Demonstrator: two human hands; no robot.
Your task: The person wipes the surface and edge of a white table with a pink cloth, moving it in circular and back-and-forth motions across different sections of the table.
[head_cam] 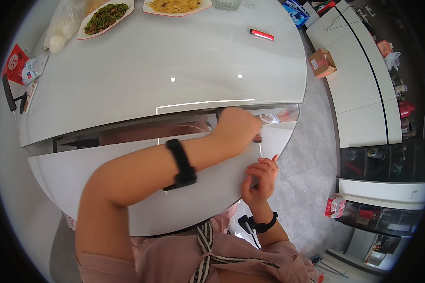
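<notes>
My left hand [239, 127] reaches across to the right part of a gap in the glossy white table [127, 81]. It is curled and somewhat blurred. A small dark red object [257, 138] sticks out below its fingers; its kind is unclear. Beside the near table section [205, 187], my right hand [260, 180] is loosely bent at the curved edge, thumb and fingers apart, with nothing seen in it. Inside the gap, a brown panel [184, 131] shows on the left and clear plastic packaging [271, 117] on the right.
Farther back are a dish of chopped greens [106, 17], a dish of yellow shreds [173, 5], a plastic bag [65, 26] and a red stick-like item [262, 34]. Packets [32, 69] stand at the left rim. A cardboard box [321, 63] sits by white cabinets [357, 88].
</notes>
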